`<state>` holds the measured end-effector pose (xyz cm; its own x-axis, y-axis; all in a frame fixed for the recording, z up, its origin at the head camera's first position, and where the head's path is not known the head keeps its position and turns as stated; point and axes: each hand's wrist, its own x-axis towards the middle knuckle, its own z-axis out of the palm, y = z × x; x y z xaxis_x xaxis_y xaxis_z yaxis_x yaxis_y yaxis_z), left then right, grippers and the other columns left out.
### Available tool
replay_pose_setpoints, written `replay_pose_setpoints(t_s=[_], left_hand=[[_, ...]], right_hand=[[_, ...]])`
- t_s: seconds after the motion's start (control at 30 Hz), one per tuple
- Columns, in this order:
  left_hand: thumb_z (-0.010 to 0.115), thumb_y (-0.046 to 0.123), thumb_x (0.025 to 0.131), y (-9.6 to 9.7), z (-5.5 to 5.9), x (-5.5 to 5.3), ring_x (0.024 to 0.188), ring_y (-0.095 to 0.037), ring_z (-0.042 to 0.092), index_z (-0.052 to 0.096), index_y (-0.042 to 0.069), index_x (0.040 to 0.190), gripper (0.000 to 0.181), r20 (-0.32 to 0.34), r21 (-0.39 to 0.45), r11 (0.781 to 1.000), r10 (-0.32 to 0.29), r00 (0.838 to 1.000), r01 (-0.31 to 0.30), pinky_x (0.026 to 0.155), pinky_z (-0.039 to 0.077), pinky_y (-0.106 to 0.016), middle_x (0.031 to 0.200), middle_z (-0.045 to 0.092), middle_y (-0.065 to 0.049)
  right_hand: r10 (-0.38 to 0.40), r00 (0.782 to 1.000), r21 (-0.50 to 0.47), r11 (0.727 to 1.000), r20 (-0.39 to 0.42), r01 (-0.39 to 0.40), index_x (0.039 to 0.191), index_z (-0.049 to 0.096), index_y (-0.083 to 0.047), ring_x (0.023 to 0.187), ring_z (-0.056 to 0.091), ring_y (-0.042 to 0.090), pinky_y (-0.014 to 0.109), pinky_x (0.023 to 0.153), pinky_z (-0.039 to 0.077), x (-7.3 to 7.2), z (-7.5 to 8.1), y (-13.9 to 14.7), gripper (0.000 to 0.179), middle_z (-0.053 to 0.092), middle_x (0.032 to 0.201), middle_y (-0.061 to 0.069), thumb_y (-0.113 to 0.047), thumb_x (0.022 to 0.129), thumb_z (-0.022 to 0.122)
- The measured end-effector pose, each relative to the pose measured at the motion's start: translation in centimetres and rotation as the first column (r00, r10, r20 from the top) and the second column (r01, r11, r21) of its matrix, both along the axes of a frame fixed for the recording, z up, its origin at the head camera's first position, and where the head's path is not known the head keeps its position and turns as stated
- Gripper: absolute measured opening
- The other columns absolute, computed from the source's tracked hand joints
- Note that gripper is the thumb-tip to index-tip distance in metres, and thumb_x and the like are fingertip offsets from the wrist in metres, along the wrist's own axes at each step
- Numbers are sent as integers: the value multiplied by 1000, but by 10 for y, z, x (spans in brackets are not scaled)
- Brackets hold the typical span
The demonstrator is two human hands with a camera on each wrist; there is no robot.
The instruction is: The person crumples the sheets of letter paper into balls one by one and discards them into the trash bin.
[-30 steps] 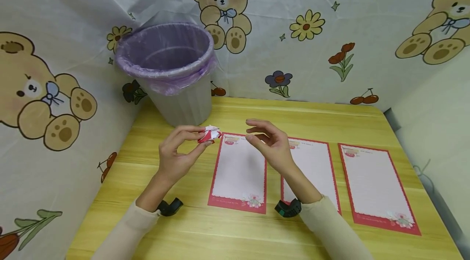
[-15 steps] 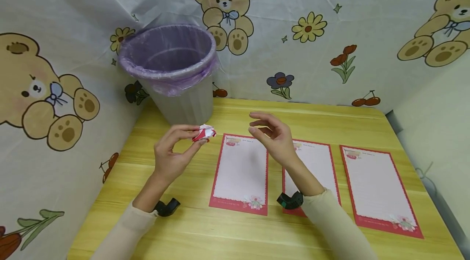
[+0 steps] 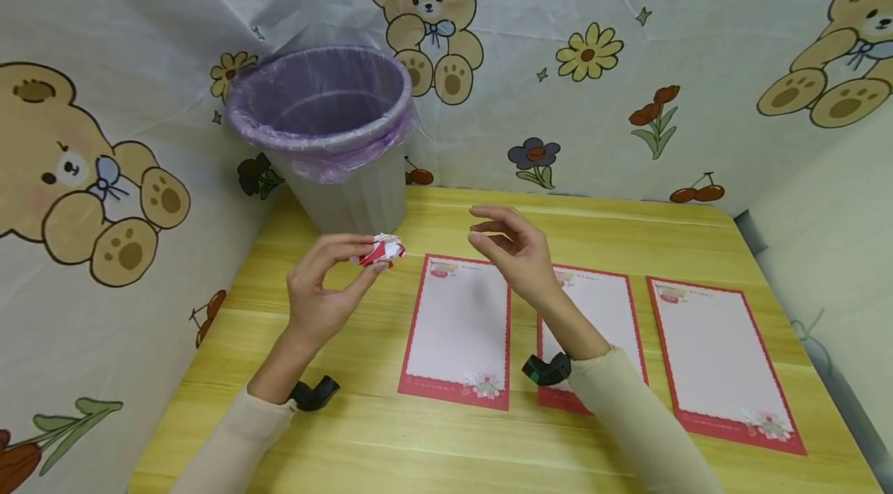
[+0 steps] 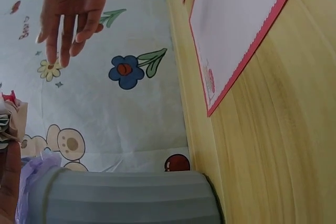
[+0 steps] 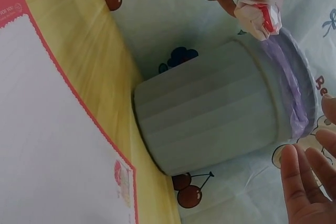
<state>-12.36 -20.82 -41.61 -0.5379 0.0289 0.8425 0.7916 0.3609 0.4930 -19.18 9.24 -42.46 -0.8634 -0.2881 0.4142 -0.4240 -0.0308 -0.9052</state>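
Note:
My left hand (image 3: 319, 288) pinches a crumpled ball of red and white paper (image 3: 384, 249) between thumb and fingers, held up above the table left of the sheets. The right wrist view shows the paper ball (image 5: 261, 16) from its other side, overlapping the bin there. My right hand (image 3: 516, 253) is raised over the gap between two sheets, its fingers loosely bent with nothing in them. Below it lies the left red-bordered sheet of paper (image 3: 455, 331); my right forearm partly covers the middle sheet (image 3: 598, 308).
A grey bin (image 3: 352, 203) with a purple liner bag (image 3: 335, 160) stands at the table's back left. At the right lies a third red-bordered sheet (image 3: 722, 354). A bear-patterned cloth (image 3: 474, 137) hangs behind the wooden table (image 3: 391, 447).
My left hand has moved a little to the left with the paper ball, away from my right hand. The right hand has risen slightly. The sheets and bin stay put.

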Motion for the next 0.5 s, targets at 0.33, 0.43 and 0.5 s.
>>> replay_pose_setpoints(t_s=[0.33, 0.43, 0.5], left_hand=[[89, -14, 74, -5, 1, -3, 103, -6, 72, 77, -5, 105, 35, 52, 32, 998, 44, 998, -46, 85, 57, -12, 110, 77, -22], [88, -15, 74, -6, 1, -4, 106, -3, 71, 75, -8, 105, 34, 52, 34, 998, 51, 997, -53, 88, 58, -12, 111, 77, -22], [88, -15, 74, -7, 3, -5, 107, -4, 71, 74, -10, 104, 34, 47, 35, 998, 59, 997, -60, 89, 58, -13, 112, 76, -22]], right_hand=[[-18, 1000, 1, 1000, 15, 18, 139, 69, -8, 116, 72, 13, 22, 100, 62, -9, 4, -4, 39, 65, 141, 13, -1, 101, 72], [-14, 1000, 7, 1000, 6, 14, 140, 68, -6, 116, 72, 13, 22, 100, 62, -12, 6, -7, 39, 66, 139, 9, -2, 101, 72], [-10, 1000, 13, 1000, -5, 10, 140, 68, -6, 116, 72, 15, 22, 100, 62, -16, 8, -9, 39, 67, 138, 5, -3, 102, 72]])
